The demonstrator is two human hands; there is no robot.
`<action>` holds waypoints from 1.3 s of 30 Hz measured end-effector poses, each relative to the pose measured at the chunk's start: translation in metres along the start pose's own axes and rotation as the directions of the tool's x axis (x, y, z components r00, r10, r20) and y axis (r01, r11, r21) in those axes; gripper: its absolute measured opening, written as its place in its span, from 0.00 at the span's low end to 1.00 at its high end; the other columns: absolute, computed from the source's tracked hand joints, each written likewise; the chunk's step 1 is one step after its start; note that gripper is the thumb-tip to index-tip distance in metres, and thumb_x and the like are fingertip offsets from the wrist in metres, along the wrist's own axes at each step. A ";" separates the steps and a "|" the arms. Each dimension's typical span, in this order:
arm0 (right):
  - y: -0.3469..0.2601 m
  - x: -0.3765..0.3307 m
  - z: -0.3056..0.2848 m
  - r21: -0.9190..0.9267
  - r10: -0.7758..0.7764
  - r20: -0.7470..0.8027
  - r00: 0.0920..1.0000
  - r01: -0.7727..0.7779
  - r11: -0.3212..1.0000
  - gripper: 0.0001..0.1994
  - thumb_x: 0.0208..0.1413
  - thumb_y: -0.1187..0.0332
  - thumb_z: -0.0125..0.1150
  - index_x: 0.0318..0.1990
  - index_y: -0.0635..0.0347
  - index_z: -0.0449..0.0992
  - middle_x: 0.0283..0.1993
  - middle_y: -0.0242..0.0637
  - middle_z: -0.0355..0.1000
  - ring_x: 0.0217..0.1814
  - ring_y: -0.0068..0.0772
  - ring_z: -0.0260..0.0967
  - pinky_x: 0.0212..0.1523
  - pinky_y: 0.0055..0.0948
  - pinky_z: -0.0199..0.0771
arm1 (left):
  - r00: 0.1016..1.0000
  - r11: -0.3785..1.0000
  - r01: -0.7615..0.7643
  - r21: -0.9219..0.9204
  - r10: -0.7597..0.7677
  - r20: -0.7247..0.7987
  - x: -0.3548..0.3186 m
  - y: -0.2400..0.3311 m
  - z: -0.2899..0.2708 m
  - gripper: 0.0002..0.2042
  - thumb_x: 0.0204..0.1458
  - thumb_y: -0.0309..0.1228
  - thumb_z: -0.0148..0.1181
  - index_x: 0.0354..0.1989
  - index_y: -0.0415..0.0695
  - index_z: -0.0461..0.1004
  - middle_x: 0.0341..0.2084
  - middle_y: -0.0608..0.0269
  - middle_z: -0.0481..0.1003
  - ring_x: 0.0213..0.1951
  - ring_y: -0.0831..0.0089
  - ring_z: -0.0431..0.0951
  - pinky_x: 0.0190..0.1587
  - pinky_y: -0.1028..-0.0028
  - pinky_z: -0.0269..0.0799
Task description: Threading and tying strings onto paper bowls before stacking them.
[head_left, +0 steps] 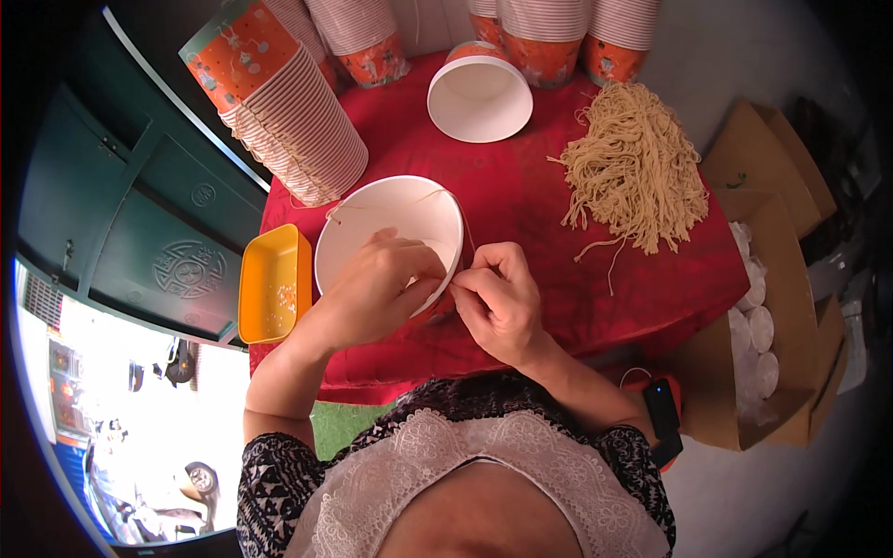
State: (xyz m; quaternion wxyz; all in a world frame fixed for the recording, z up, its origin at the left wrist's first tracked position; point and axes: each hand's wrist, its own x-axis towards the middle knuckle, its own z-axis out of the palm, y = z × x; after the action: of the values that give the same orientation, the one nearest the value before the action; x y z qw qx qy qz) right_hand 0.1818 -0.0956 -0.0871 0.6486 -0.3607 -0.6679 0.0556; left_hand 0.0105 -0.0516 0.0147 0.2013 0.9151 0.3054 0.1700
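A white-lined paper bucket [391,197] tilts toward me at the near side of the red table, its mouth facing up. A thin beige string [469,223] crosses its mouth from a point on the left wall and hangs over the right rim. My left hand [381,279] reaches over the near rim, with its fingers bent inside and pinched near the right wall; what they hold is hidden. Just outside that wall, my right hand [500,302] is closed, thumb against forefinger, on the string's end by the rim.
A yellow tray [249,288] with small bits stands left of the bucket. Behind are a leaning stack of orange-patterned buckets [302,126], another bucket [479,98] on its side and more stacks. A heap of cut strings [637,167] lies right. Cardboard boxes [791,307] stand beyond the table's right edge.
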 end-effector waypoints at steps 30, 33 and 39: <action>-0.010 0.024 -0.041 0.040 0.155 0.272 0.950 -0.172 0.984 0.13 0.49 0.83 0.62 0.43 0.63 0.72 0.29 0.43 0.74 0.26 0.35 0.76 0.24 0.31 0.74 | 0.975 0.668 0.174 -0.724 -0.222 0.030 -0.006 0.009 0.008 0.07 0.59 0.22 0.58 0.28 0.34 0.75 0.18 0.71 0.73 0.21 0.86 0.69 0.22 0.82 0.63; -0.010 0.039 -0.055 0.009 0.071 0.268 0.961 -0.076 0.997 0.17 0.47 0.86 0.61 0.45 0.63 0.71 0.28 0.37 0.70 0.21 0.29 0.70 0.22 0.27 0.71 | 0.965 0.649 0.230 -0.726 -0.252 0.080 -0.007 0.004 0.009 0.02 0.55 0.20 0.60 0.33 0.35 0.77 0.25 0.70 0.74 0.25 0.85 0.68 0.28 0.83 0.64; -0.019 0.066 -0.057 0.063 -0.104 0.321 0.941 0.089 0.994 0.17 0.47 0.88 0.58 0.45 0.64 0.71 0.33 0.40 0.68 0.30 0.36 0.72 0.30 0.33 0.73 | 0.959 0.624 0.219 -0.750 -0.278 0.050 -0.004 0.004 0.009 0.03 0.55 0.21 0.61 0.35 0.33 0.77 0.27 0.69 0.76 0.30 0.85 0.73 0.32 0.82 0.69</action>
State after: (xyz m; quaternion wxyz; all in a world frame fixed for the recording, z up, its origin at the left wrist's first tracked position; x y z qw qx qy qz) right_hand 0.2325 -0.0952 -0.0132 0.5403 -0.2981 -0.7808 0.0981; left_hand 0.0132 -0.0596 0.0078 0.5702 0.6928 0.3385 0.2833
